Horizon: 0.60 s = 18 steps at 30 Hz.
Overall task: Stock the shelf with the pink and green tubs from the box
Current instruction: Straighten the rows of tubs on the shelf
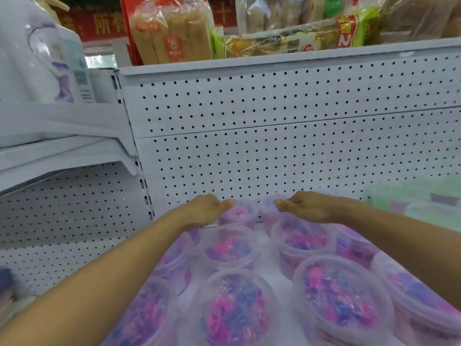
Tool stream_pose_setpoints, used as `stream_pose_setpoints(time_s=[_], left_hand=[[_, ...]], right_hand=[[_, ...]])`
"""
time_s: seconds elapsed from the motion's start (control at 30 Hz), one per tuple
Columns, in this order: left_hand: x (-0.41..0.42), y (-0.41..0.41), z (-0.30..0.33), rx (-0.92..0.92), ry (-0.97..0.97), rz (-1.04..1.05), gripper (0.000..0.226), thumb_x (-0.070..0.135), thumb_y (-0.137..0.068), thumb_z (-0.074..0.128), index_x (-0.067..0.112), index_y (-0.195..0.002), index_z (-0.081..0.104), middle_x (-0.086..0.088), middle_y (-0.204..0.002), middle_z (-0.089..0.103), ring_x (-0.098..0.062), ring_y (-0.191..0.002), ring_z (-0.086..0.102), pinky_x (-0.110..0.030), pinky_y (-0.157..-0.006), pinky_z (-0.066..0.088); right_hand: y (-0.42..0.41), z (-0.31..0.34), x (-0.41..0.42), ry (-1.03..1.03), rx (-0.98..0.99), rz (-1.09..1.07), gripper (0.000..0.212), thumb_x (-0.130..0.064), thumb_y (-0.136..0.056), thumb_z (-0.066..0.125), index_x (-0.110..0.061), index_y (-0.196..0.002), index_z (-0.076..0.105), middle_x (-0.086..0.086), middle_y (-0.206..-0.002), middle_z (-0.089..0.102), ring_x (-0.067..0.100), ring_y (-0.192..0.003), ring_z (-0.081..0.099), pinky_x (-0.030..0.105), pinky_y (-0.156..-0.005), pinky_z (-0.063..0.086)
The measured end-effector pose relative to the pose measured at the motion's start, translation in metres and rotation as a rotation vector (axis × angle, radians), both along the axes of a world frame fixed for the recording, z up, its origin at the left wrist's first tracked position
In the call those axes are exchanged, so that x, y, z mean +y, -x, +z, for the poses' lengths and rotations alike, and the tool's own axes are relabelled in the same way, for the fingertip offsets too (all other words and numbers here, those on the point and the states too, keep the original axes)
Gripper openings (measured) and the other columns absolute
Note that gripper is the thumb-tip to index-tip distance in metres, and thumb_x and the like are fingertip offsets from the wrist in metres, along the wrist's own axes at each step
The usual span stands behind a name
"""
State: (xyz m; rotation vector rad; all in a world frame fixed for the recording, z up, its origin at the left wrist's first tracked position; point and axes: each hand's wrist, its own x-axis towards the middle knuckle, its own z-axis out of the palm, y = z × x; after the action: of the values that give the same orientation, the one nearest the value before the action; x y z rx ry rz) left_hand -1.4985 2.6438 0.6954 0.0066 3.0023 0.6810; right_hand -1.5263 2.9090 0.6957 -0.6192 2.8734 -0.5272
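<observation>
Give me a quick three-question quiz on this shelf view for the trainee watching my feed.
1. True or false: the left hand and the right hand both reach to the back row of pink tubs.
2. Where do the green tubs sit: A) to the right of the pink tubs, B) on the top shelf, C) in front of the pink tubs?
3. Fill in: the white back panel behind the tubs is full of small ____.

Key: 1 true; 2 A; 3 holes.
</observation>
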Motion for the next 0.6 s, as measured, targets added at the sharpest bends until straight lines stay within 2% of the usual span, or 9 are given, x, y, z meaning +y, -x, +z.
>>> stream_pose_setpoints(time_s=[0.07,0.13,0.2,0.27,0.33,0.4,0.5,0.53,0.6], left_hand=[[-0.008,-0.001,0.007,-0.006,-0.069,-0.007,0.056,0.064,-0.093,0.031,0.022,-0.113,0.063,0.002,-0.116,0.054,-0.020,-0.108,0.051,-0.031,-0.088,0.041],[-0.023,-0.006,0.018,0.061,-0.153,0.023,0.057,0.059,-0.094,0.035,0.021,-0.129,0.058,0.002,-0.137,0.051,-0.019,-0.128,0.046,-0.037,-0.107,0.034],[-0.046,-0.012,0.026,0.132,-0.186,0.095,0.049,0.054,-0.096,0.038,0.019,-0.122,0.059,0.002,-0.131,0.052,-0.019,-0.122,0.047,-0.033,-0.101,0.034],[-0.072,-0.019,0.026,0.108,-0.187,0.178,0.043,0.051,-0.098,0.038,0.017,-0.117,0.058,-0.002,-0.125,0.053,-0.020,-0.115,0.048,-0.031,-0.094,0.034],[-0.092,-0.026,0.019,0.021,-0.168,0.235,0.052,0.049,-0.098,0.038,0.015,-0.135,0.051,-0.003,-0.143,0.046,-0.025,-0.129,0.044,-0.037,-0.105,0.033],[-0.103,-0.030,0.009,-0.045,-0.165,0.273,0.054,0.048,-0.098,0.041,0.013,-0.138,0.049,-0.006,-0.141,0.049,-0.026,-0.124,0.049,-0.039,-0.108,0.036],[-0.106,-0.028,0.000,-0.051,-0.271,0.279,0.047,0.046,-0.096,0.048,0.005,-0.111,0.065,-0.006,-0.098,0.068,-0.017,-0.083,0.060,-0.037,-0.098,0.047],[-0.104,-0.029,-0.001,-0.049,-0.307,0.277,0.045,0.047,-0.095,0.049,0.006,-0.104,0.067,-0.007,-0.098,0.069,-0.018,-0.083,0.062,-0.039,-0.099,0.048],[-0.100,-0.027,0.001,-0.079,-0.368,0.281,0.053,0.053,-0.093,0.049,0.007,-0.117,0.063,-0.008,-0.119,0.064,-0.019,-0.098,0.063,-0.039,-0.103,0.045]], right_hand=[[0.000,0.000,0.000,-0.008,-0.010,0.012,0.078,-0.068,-0.090,0.024,-0.001,-0.104,0.061,0.016,-0.115,0.064,0.029,-0.105,0.060,0.038,-0.094,0.046],[0.002,0.001,-0.002,-0.007,0.011,0.009,0.074,-0.067,-0.090,0.024,-0.001,-0.092,0.058,0.013,-0.101,0.065,0.028,-0.095,0.061,0.035,-0.087,0.044],[0.002,0.001,-0.006,0.014,0.054,0.010,0.061,-0.064,-0.092,0.026,-0.010,-0.081,0.053,0.002,-0.090,0.059,0.022,-0.088,0.057,0.033,-0.082,0.042],[0.001,-0.002,-0.016,0.065,0.080,0.053,0.056,-0.060,-0.094,0.028,-0.016,-0.101,0.062,-0.003,-0.116,0.060,0.019,-0.109,0.055,0.035,-0.096,0.041],[-0.001,-0.004,-0.032,0.097,0.063,0.108,0.059,-0.059,-0.094,0.029,-0.017,-0.125,0.058,-0.002,-0.136,0.053,0.018,-0.123,0.049,0.031,-0.103,0.039],[-0.003,-0.005,-0.048,0.072,0.045,0.158,0.059,-0.058,-0.095,0.029,-0.015,-0.125,0.057,0.002,-0.134,0.055,0.018,-0.121,0.051,0.026,-0.096,0.041],[0.001,-0.006,-0.062,0.028,0.051,0.159,0.063,-0.058,-0.095,0.031,-0.006,-0.121,0.056,0.009,-0.128,0.058,0.021,-0.116,0.055,0.035,-0.100,0.042],[0.002,-0.005,-0.064,0.023,0.053,0.156,0.065,-0.058,-0.095,0.031,-0.004,-0.118,0.056,0.011,-0.124,0.060,0.024,-0.113,0.057,0.036,-0.098,0.043],[0.005,-0.005,-0.065,0.026,0.040,0.143,0.064,-0.059,-0.094,0.032,-0.002,-0.110,0.059,0.009,-0.111,0.065,0.023,-0.100,0.060,0.031,-0.087,0.046]])
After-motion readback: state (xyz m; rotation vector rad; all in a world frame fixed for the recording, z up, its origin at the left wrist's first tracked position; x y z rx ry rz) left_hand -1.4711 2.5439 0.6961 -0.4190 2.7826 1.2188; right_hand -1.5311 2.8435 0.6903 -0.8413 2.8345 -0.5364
